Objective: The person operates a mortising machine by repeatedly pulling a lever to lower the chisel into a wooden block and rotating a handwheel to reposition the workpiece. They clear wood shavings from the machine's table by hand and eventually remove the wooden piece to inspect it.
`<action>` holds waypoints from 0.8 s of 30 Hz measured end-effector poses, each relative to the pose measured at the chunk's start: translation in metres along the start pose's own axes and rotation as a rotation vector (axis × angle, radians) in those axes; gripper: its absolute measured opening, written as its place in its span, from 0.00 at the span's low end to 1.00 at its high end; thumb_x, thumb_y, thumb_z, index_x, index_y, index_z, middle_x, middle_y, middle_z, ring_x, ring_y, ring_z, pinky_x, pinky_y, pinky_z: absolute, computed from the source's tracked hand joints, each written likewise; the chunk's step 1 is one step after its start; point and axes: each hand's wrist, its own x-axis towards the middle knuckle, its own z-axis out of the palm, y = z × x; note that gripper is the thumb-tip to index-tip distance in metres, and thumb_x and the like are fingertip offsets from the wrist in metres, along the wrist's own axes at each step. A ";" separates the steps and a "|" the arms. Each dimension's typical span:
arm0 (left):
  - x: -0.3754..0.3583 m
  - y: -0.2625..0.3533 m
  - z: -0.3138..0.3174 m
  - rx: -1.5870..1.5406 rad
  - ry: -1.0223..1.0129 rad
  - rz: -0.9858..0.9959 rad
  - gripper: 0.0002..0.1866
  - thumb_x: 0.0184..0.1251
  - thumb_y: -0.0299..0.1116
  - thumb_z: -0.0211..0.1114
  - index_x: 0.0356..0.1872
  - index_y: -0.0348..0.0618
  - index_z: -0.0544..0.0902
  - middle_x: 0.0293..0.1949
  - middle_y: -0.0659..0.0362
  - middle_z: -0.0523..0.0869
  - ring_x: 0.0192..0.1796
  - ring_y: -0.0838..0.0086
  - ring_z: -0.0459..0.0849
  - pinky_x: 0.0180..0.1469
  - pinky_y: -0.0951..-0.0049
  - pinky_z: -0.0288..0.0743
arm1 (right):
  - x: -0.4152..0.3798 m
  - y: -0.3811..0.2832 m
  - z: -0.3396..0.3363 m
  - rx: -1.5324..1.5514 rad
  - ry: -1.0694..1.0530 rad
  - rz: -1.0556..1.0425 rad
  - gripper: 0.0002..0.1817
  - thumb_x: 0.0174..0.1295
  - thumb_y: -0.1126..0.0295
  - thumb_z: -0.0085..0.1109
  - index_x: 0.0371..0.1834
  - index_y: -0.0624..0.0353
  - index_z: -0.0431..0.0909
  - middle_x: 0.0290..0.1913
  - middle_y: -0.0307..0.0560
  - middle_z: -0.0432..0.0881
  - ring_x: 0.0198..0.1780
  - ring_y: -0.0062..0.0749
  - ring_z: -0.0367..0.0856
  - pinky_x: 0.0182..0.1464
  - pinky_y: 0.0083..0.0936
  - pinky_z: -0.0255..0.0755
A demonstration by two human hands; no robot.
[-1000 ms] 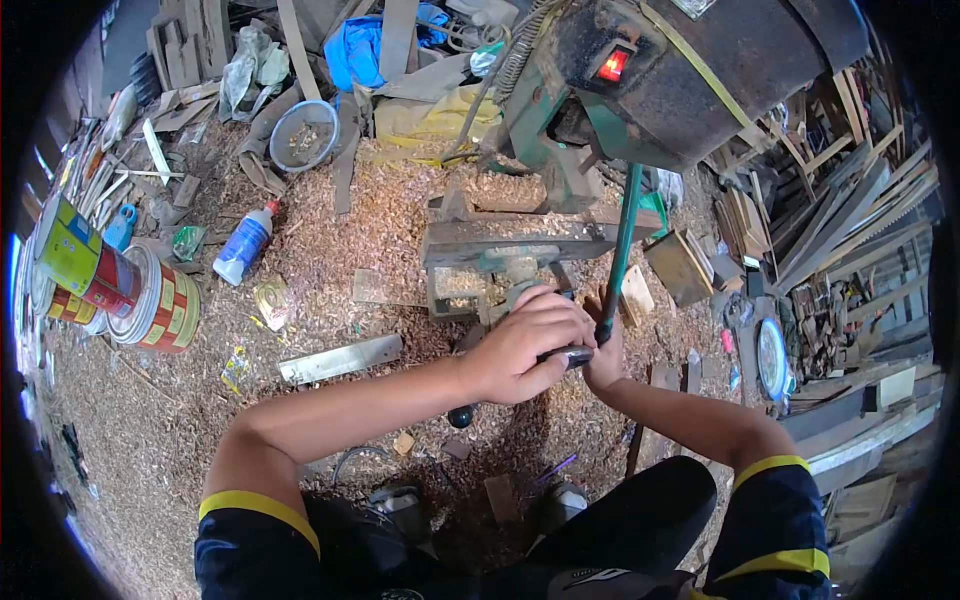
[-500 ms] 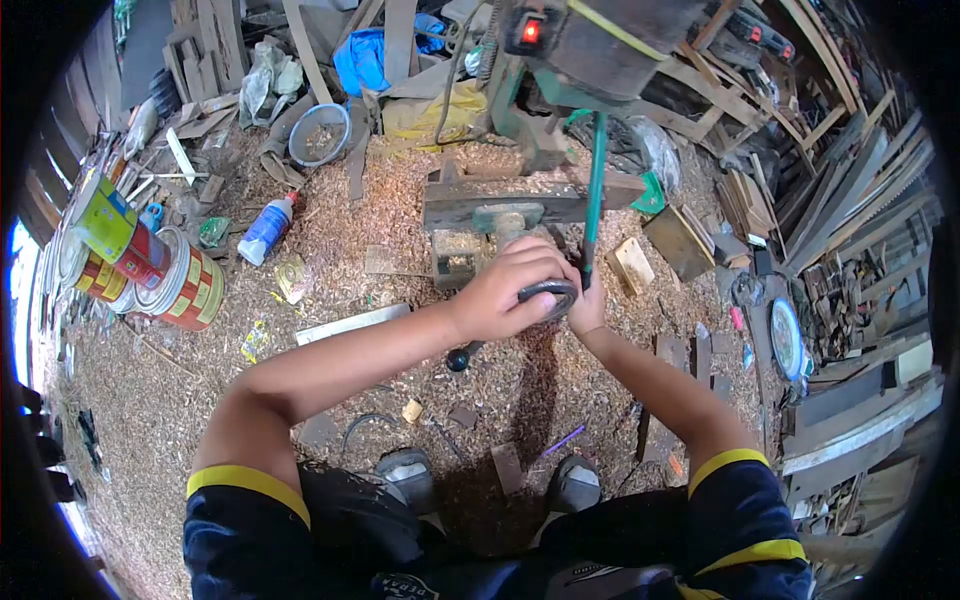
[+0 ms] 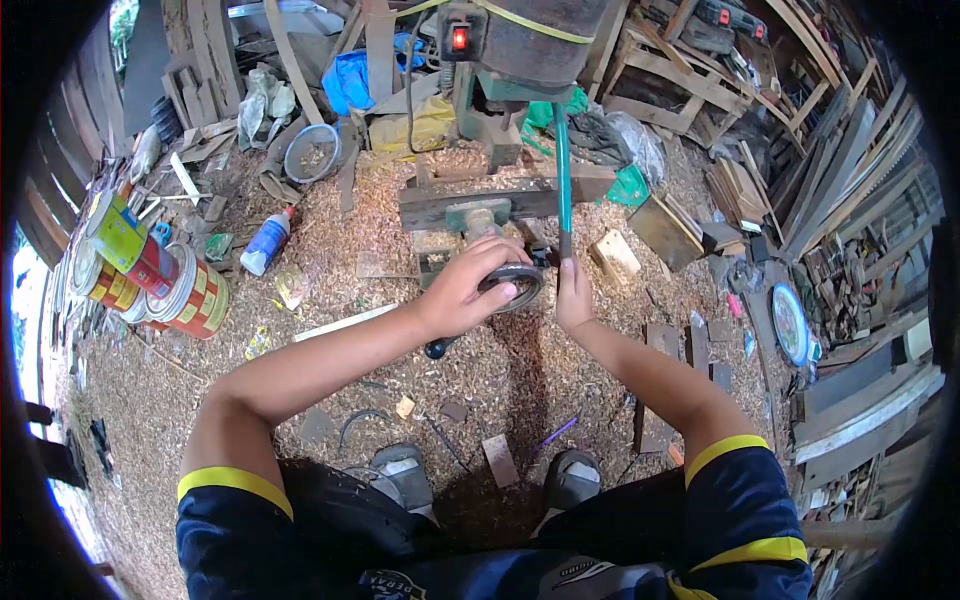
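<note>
My left hand (image 3: 478, 283) is wrapped round the rim of a dark handwheel (image 3: 520, 288), with its thumb over the rim. Just right of it, my right hand (image 3: 573, 297) grips the dark lower end of a green lever (image 3: 563, 180). That lever hangs from a machine (image 3: 535, 45) with a lit red switch (image 3: 460, 38). Beyond my hands a wooden beam (image 3: 540, 197) lies across, pressed by a green clamp jaw (image 3: 478, 213). A black ball knob (image 3: 435, 349) sticks out below the wheel.
Wood shavings (image 3: 330, 380) cover the floor. Paint cans (image 3: 195, 295), a blue bottle (image 3: 266, 243) and a bucket (image 3: 313, 153) stand or lie at the left. A wood block (image 3: 615, 257) sits right of the lever. Stacked boards (image 3: 850, 200) line the right side.
The view has shifted, so the machine and both hands appear further left. My right hand now shows apart from my left, and the lever looks more upright.
</note>
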 end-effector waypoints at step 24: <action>-0.018 0.009 0.008 0.183 0.171 0.030 0.18 0.78 0.37 0.56 0.56 0.33 0.80 0.58 0.44 0.83 0.63 0.47 0.79 0.71 0.52 0.68 | -0.010 -0.086 -0.054 -0.103 -0.115 0.009 0.41 0.73 0.63 0.65 0.83 0.66 0.54 0.77 0.66 0.66 0.77 0.53 0.68 0.77 0.41 0.62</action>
